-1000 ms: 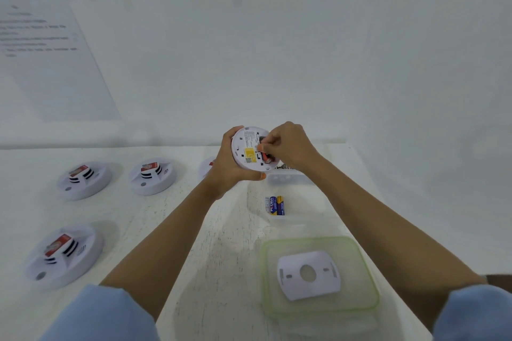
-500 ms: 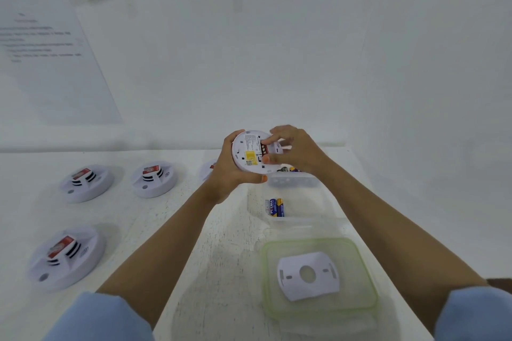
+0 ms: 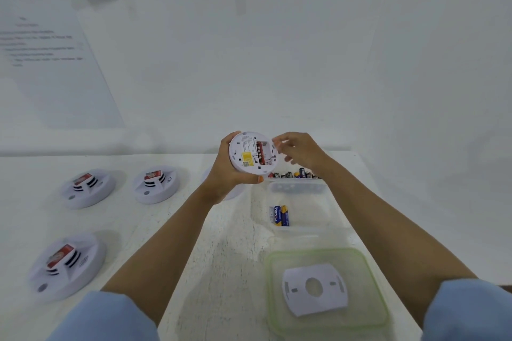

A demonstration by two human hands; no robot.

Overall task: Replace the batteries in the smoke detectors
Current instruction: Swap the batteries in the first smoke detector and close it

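My left hand (image 3: 225, 174) grips a white round smoke detector (image 3: 243, 156) held up above the table, its back facing me. A red battery (image 3: 260, 153) sits in the open battery bay beside a yellow label. Just right of the detector hovers my right hand (image 3: 300, 151), fingers loosely spread and holding nothing. Below, a clear container (image 3: 327, 203) holds two blue-and-yellow batteries (image 3: 279, 215). A row of several batteries (image 3: 295, 174) lies in another container behind it, partly hidden by my hands.
Three smoke detectors lie face up on the white table at the left: one (image 3: 88, 188), another (image 3: 156, 183), and a nearer one (image 3: 66, 266). A green-rimmed lid (image 3: 273, 285) at the front right carries a white mounting plate (image 3: 314, 288). Papers hang on the wall.
My right hand has drawn back from the battery bay to the right and opened its fingers. The red battery now shows uncovered in the bay. The left hand still holds the detector.
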